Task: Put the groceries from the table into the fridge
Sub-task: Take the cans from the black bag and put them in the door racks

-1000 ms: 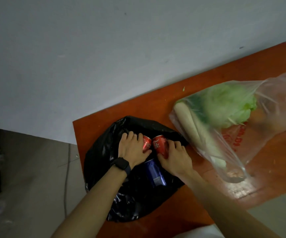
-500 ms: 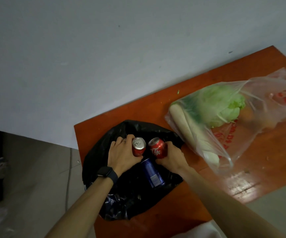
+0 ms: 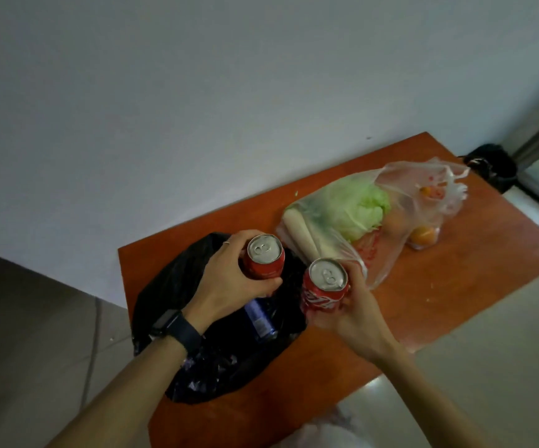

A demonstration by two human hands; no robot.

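Left hand [image 3: 229, 284]: grips a red aluminium drink can [image 3: 263, 261].
Right hand [image 3: 353, 318]: grips a second red aluminium can [image 3: 323, 287], at 4 o'clock from the first.

Dim, soft light left the scene murky, with faint glare on the surface [image 3: 355, 371] and wide-angle bending at the edges.

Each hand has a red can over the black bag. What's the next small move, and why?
Probably lift both clear and turn toward the fridge, which is not in view. The left hand grips the left red can and the right hand the right red can, both upright above the black bag, so neither hand is free for the blue can lying in the bag.
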